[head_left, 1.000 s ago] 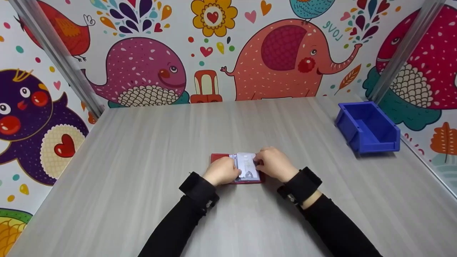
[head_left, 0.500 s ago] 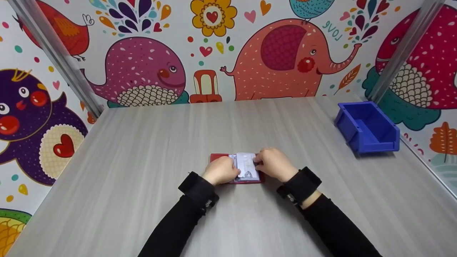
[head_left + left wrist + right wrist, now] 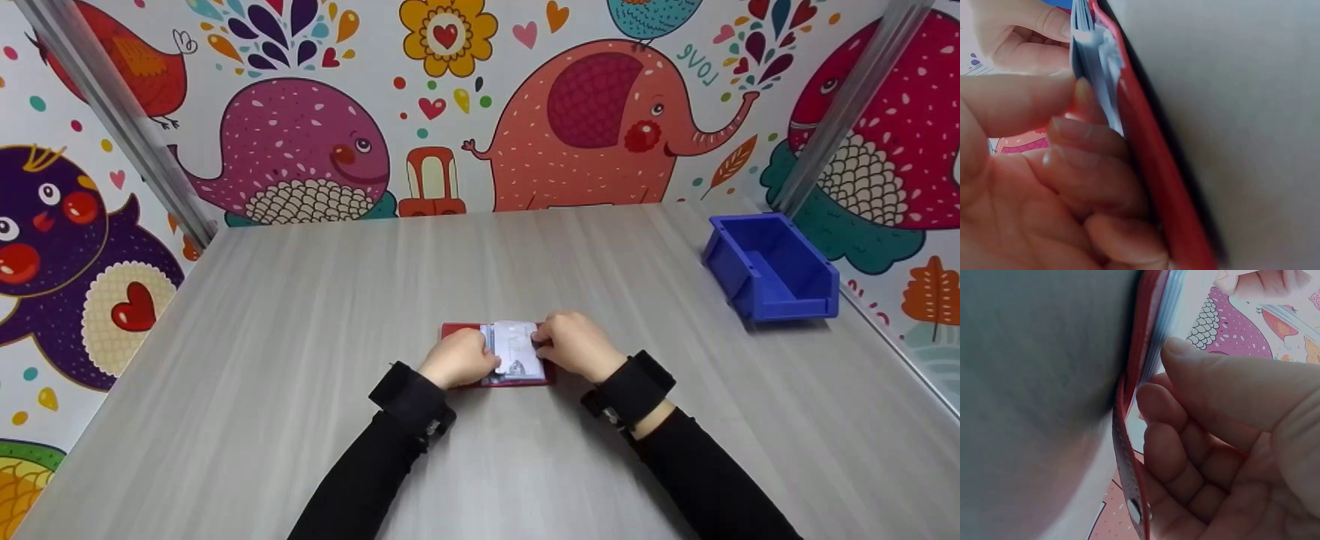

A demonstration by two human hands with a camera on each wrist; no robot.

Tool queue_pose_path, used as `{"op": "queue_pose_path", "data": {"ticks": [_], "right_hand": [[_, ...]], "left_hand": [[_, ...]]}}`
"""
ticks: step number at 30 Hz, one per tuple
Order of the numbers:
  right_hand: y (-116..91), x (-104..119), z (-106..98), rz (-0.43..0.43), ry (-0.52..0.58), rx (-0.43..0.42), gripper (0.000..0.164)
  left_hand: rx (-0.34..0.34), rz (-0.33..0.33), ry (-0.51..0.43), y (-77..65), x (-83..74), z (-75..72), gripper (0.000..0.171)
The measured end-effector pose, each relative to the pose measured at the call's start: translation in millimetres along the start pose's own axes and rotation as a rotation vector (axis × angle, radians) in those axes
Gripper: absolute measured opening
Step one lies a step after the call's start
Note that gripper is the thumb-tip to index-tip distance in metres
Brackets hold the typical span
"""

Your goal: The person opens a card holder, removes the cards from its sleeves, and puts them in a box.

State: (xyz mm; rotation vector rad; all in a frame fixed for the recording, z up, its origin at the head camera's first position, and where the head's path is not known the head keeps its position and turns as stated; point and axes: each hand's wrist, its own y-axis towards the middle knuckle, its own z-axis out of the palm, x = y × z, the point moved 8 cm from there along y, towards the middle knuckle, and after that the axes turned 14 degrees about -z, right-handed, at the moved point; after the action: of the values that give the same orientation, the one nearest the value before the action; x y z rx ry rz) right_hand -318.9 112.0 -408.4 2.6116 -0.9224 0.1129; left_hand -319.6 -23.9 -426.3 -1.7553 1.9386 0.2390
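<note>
A red card holder [image 3: 452,329] lies spread on the table between both hands, its stack of clear sleeves [image 3: 517,351] uppermost with a whitish printed face. My left hand [image 3: 459,358] pinches the near-left edge of the sleeves between thumb and index finger, while its other fingers curl against the red cover [image 3: 1148,152]. From the other side, my right hand [image 3: 576,343] has thumb and curled index finger pinching the sleeves' right edge [image 3: 1158,337]. A strap [image 3: 1124,455] with a metal snap [image 3: 1135,511] hangs beside the right fingers.
A blue plastic bin [image 3: 780,266] stands at the right rear of the pale wood-grain table [image 3: 300,315]. Walls printed with cartoon animals [image 3: 585,127] enclose the back and sides, with metal posts [image 3: 124,127] at the corners.
My left hand has shifted slightly left, and the left edge of the top sleeve has moved a little left with it. The right hand stays nearly still.
</note>
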Motion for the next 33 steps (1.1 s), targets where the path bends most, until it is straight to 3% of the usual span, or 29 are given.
{"op": "queue_pose_path", "data": {"ticks": [14, 20, 33], "right_hand": [[-0.3, -1.1, 1.3, 0.026, 0.011, 0.028, 0.015], [-0.8, -2.7, 1.0, 0.035, 0.008, 0.020, 0.021], [-1.3, -4.0, 1.4, 0.069, 0.041, 0.026, 0.011]], "left_hand": [[0.013, 0.033, -0.030, -0.9, 5.4, -4.1, 0.041], [0.017, 0.050, -0.044, -2.3, 8.9, -6.4, 0.043], [0.083, 0.027, -0.119, -5.2, 20.3, -14.6, 0.046]]}}
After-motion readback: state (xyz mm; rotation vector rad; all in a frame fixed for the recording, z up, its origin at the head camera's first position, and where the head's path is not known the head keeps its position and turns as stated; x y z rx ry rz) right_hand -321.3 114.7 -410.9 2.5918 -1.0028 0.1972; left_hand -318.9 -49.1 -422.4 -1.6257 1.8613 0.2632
